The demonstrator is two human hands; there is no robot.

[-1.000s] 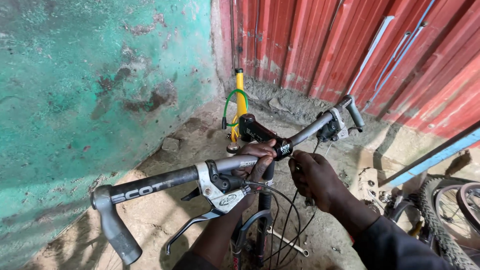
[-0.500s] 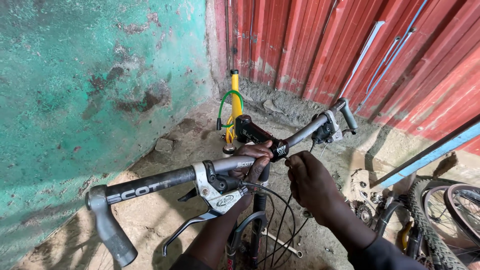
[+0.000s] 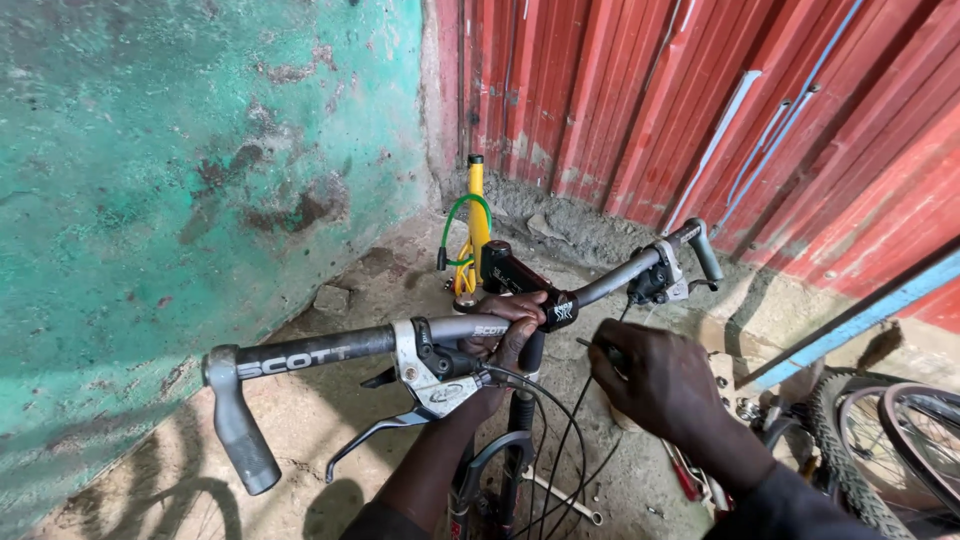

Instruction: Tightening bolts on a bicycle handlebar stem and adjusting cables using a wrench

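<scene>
handlebar (image 3: 330,345) — grey-black | brake lever (image 3: 435,375) — silver | frame (image 3: 477,225) yellow | wall (image 3: 150,180) mottled turquoise | sheeting (image 3: 650,90) red, ribbed

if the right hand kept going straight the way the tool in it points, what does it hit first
Most likely the black stem clamp at the middle of the handlebar; the right hand aims its thin tool up-left toward it, though depth is unclear.
</scene>
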